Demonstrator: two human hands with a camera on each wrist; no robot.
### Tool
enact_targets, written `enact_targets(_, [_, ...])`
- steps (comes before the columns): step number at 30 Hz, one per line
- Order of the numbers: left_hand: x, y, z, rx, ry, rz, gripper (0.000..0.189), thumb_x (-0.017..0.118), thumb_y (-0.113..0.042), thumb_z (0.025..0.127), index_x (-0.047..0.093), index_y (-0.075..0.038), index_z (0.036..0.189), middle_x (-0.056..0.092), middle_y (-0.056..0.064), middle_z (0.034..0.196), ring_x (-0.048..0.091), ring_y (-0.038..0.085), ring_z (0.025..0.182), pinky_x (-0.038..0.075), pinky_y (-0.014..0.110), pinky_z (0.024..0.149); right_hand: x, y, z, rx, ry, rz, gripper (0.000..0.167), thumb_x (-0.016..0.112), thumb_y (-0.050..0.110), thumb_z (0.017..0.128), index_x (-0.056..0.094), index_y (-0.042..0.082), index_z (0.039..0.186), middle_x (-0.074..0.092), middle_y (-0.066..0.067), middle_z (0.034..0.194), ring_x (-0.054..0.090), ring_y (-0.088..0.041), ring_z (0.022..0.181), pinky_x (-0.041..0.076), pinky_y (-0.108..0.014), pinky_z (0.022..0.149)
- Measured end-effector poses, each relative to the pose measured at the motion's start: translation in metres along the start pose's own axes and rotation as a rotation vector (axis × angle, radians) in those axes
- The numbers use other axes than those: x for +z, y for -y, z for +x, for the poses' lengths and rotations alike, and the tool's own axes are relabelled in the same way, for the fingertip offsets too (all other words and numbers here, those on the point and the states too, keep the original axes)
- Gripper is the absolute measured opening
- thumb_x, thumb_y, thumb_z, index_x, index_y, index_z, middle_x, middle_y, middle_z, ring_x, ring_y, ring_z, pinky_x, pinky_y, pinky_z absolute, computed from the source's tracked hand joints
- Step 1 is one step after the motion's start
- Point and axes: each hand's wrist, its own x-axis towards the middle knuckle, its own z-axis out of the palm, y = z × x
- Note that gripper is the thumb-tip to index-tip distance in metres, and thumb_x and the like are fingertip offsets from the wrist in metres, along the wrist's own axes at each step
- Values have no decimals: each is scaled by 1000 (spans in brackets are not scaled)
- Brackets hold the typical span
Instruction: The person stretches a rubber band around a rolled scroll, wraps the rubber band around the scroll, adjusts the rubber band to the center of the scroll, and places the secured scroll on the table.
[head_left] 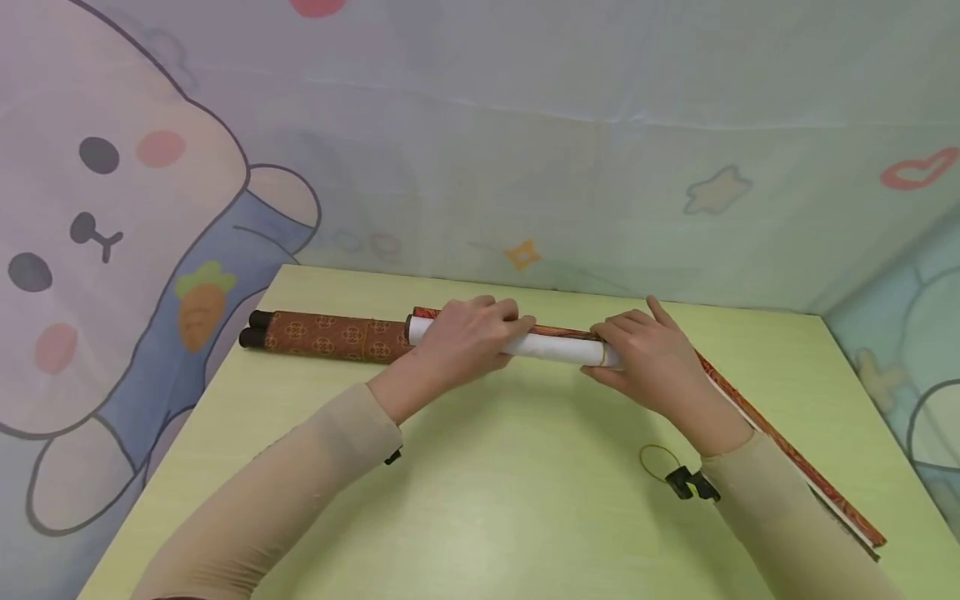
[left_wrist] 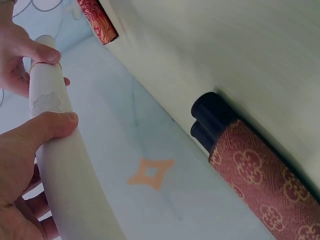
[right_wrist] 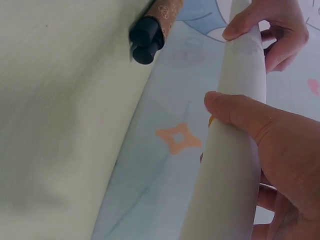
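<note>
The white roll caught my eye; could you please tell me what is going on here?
A person's left hand and right hand grip the white roll, set apart along it. A thin band circles it by the right hand. On the table, a brown roll lies to the left, a red strip to the right.

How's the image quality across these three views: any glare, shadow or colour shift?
Head view: soft pale sheen on the near part of the table, faint shadows below the left hand and right hand; left wrist view: dark shadow beside the brown patterned bundle, table greyer than in head view; right wrist view: soft-edged table shadow, white roll showing little surface detail.
</note>
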Motion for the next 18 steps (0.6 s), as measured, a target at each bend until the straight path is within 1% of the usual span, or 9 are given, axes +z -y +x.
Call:
enact_targets(4, [-2, 0, 0, -7, 9, 7, 35, 87, -23, 91, 76, -22, 124, 73, 0, 107, 71, 20, 86, 58, 34, 56, 1, 0, 1, -6, -14, -9, 46, 98, 30, 78, 77, 5, 111, 79, -10, 109, 73, -36, 109, 38, -69, 117])
enact_targets(10, [-3, 0, -1, 1, -15, 7, 33, 88, -22, 89, 76, -20, 120, 73, 0, 105, 71, 20, 84, 58, 34, 55, 2, 2, 1, -15, -24, -4, 47, 98, 28, 79, 77, 4, 112, 80, -12, 111, 73, -35, 109, 38, -68, 117])
enact_targets(14, [-2, -2, -1, 9, -22, 8, 34, 88, -22, 89, 75, -20, 120, 72, 0, 105, 70, 20, 82, 57, 34, 54, 3, 8, 3, -32, -30, -8, 46, 97, 26, 79, 76, 4, 113, 80, -11, 112, 74, -34, 108, 39, -68, 117])
enact_targets(16, [-2, -3, 0, 16, -30, 11, 34, 88, -22, 89, 75, -19, 121, 72, 0, 104, 70, 20, 81, 57, 33, 53, 2, 11, 5, -37, -20, -19, 50, 97, 29, 80, 76, 3, 118, 79, -11, 114, 73, -33, 110, 38, -68, 118])
enact_targets(18, [-4, -3, 0, 16, -40, 15, 35, 88, -22, 89, 75, -19, 121, 72, 0, 104, 70, 20, 81, 57, 34, 53, -1, 13, 6, -30, 2, -31, 59, 96, 34, 81, 74, 3, 126, 78, -12, 119, 72, -34, 113, 37, -68, 118])
